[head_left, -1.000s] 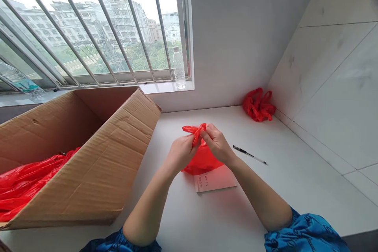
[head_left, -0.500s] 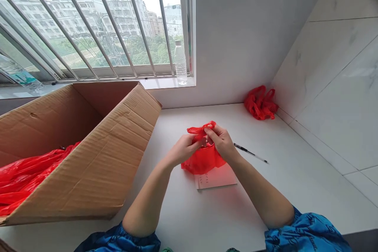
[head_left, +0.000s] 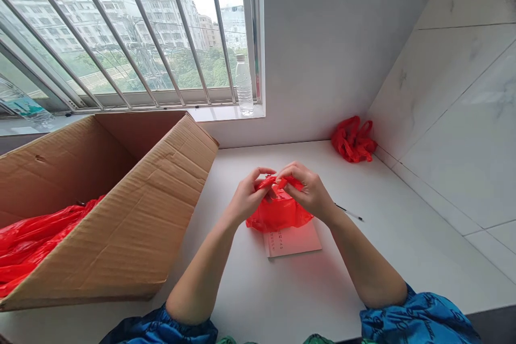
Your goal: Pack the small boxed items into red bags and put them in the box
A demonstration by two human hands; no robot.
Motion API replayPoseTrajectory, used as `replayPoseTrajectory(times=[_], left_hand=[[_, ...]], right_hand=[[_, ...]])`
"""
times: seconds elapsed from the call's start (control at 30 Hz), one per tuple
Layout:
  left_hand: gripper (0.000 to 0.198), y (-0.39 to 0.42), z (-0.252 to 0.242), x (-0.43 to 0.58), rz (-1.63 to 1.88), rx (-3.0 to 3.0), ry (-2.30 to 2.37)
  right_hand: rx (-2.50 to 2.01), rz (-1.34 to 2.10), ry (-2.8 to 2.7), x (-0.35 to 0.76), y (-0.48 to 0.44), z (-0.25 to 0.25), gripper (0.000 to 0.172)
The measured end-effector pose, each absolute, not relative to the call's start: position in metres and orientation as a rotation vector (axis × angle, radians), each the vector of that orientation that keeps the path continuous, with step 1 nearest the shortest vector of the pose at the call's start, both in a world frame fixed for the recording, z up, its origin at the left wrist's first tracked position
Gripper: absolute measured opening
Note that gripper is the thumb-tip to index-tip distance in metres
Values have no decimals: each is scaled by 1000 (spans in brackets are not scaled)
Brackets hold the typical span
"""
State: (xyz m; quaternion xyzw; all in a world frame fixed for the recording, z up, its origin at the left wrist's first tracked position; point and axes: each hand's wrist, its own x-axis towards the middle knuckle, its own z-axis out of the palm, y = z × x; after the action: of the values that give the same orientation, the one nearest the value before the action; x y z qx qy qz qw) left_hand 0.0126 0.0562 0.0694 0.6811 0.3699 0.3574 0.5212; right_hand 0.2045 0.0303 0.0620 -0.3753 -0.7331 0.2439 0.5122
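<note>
In the middle of the frame, our left hand (head_left: pixel 248 200) and right hand (head_left: pixel 306 191) meet over a red plastic bag (head_left: pixel 279 214), holding it up at its gathered top. The fingers (head_left: pixel 263 173) of both hands are curled and narrow, pinching folds of thin red film between them, with the fingertips of the two hands almost touching. The body of the bag bulges below them, and its lower edge lies over the top of a pale sheet of paper (head_left: pixel 294 242) printed with short dark lines, on the white worktop (head_left: pixel 250 301). Just right of our right hand, a slim pen (head_left: pixel 350 214) lies on the worktop, partly hidden behind the wrist. At the lower left of the frame stands an open cardboard box (head_left: pixel 108 209), its brown flap leaning toward us, with a heap of red plastic bags (head_left: pixel 36 242) inside. Farther off, at the upper right of the worktop, another bunched red bag (head_left: pixel 353 140) sits in the corner against the tiled wall (head_left: pixel 455 118). A clear plastic water bottle (head_left: pixel 244 86) stands upright on the window sill (head_left: pixel 258 113), before the steel window bars (head_left: pixel 137 27). Blue patterned sleeves (head_left: pixel 419 322) show along the bottom edge.
</note>
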Motion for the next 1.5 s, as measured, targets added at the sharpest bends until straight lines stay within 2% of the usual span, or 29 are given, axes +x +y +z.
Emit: replayPoseTrajectory(times=[0.13,0.33,0.5,0.67,0.77,0.83,0.87,0.97,1.0,1.07,1.2,1.37,1.5], left_hand=[[45,58,76,4,786,1472,674],[48,61,73,-5,762,1268,619],[43,65,71,-7,962,1245,706],[47,82,52,-19,1238,1189,866],[51,91,32,-27,1408,1252,1055],[60,90,21,-30,1414,1302,1116],[67,87,17,-32,1369,1334,1138],[79,70,10,-36,1094,1435,1283],[80,63,8,-37,984,1459,1346],[83,51,5,-35,821,1519,1435],[91,39,-4,-15,779,1901,1336],[57,44,-24,11,594,2535,1274],[52,50,-45,13,459,2710,1371]], right_hand=[[-881,603,-1814,210,29,61,14],[-871,507,-1866,216,24,59,12],[-835,497,-1837,218,14,50,15],[-890,643,-1670,243,-8,13,9],[-991,818,-1621,266,-21,-9,18],[-1039,918,-1660,280,-28,-17,7],[-1064,950,-1700,286,-30,-19,18],[-1247,875,-1863,293,-31,-19,81],[-1328,783,-1928,290,-29,-19,93],[-1411,542,-2074,279,-20,-18,103],[-1192,257,-2282,238,7,-21,107],[-1236,314,-2281,208,33,-45,86],[-1307,287,-2325,207,38,-72,82]])
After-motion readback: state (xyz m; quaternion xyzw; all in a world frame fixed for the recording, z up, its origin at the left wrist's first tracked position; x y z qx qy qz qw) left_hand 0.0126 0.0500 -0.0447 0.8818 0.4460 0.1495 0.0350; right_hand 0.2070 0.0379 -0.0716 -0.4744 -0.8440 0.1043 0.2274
